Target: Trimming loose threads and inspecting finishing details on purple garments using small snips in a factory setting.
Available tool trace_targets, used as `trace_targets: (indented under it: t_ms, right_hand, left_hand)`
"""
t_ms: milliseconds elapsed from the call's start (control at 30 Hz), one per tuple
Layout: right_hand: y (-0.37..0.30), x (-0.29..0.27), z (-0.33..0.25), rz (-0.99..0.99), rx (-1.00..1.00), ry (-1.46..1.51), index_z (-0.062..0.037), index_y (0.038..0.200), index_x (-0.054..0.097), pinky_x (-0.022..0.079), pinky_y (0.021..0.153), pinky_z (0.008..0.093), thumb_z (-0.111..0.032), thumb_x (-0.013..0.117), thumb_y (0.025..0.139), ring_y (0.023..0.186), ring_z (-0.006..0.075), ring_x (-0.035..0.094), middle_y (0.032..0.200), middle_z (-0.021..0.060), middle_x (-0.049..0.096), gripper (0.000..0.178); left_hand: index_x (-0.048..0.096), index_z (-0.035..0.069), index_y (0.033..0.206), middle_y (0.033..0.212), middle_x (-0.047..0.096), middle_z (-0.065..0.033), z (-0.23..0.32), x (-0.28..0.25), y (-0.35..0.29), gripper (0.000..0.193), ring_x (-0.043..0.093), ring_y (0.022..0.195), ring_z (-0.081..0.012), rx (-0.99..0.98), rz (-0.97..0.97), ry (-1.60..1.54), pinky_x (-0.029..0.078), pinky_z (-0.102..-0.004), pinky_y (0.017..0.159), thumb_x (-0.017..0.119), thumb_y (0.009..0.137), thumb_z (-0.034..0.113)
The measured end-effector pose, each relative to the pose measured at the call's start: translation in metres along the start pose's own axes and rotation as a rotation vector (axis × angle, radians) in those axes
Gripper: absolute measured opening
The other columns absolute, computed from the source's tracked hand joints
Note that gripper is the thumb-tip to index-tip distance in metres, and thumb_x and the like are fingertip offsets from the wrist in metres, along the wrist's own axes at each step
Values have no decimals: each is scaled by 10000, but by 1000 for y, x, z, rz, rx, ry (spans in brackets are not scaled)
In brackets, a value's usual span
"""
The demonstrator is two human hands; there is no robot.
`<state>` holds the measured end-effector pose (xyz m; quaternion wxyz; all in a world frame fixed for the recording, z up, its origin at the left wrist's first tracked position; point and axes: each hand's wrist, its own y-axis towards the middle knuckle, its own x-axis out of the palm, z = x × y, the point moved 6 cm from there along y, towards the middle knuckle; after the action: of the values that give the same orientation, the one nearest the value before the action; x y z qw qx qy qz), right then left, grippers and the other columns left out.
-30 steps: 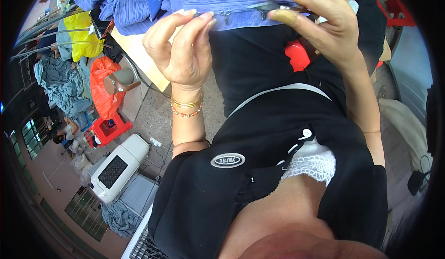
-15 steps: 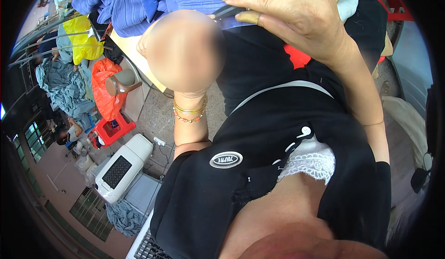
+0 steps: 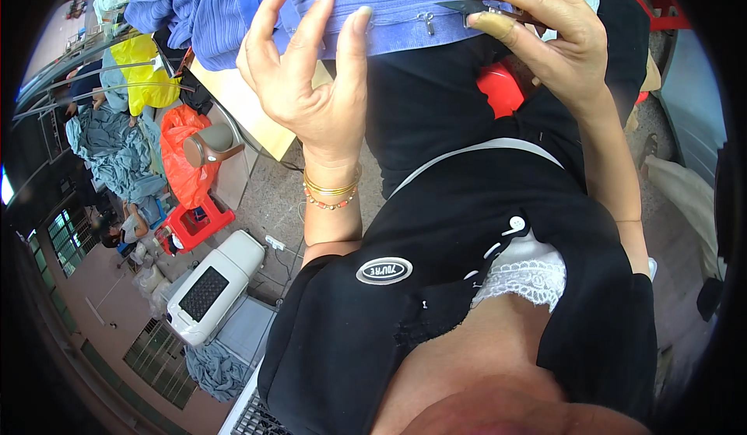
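Note:
A blue ribbed knit garment (image 3: pixel 342 7) is spread across my lap, its flat woven band along the near edge. Above it my left hand (image 3: pixel 311 85) is open, fingers spread and pointing away from me, with nothing in it. My right hand (image 3: pixel 556 34) grips a pair of small dark thread snips (image 3: pixel 465 1), their blades parted and pointing left over the cloth. A tan wrap covers my right thumb. On the garment's band, left of that thumb, lies a small shiny metal piece (image 3: pixel 426 22), too small to name for sure.
At left, a red plastic stool (image 3: pixel 198 225) stands near an orange bag (image 3: pixel 187 143) with a tan-grey cylindrical container (image 3: pixel 208 147) by it. Grey-blue cloth is heaped (image 3: pixel 117 151) beyond. Nearer are a white machine casing (image 3: pixel 218 283) and a cardboard sheet (image 3: pixel 245 108). Other people sit far left.
My left hand has opened and its fingers have spread, away from the snips. My right hand has shifted right with the snips, whose blades now show parted over the blue cloth.

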<state>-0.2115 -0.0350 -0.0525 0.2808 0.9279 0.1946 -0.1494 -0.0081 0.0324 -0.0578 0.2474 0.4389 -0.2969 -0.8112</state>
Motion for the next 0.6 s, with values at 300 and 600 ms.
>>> trace_targets:
  t_ms: [300, 600]
  right_hand:
    - [7, 7, -4, -38, -92, 34, 0, 1070, 714, 417, 635, 273, -47, 801, 747, 735, 168, 544, 845, 74, 583, 338]
    - [16, 16, -16, -70, -198, -58, 16, 1052, 710, 452, 623, 283, -66, 788, 748, 709, 211, 572, 829, 105, 568, 324]
  left_hand:
    - [711, 68, 891, 1198, 647, -111, 7, -2, -7, 66, 543, 1090, -226, -11, 46, -167, 387, -331, 966, 724, 842, 110]
    - [631, 4, 974, 1253, 552, -148, -3, -3, -7, 94, 507, 1163, -209, -236, 98, -650, 351, -353, 1036, 595, 943, 85]
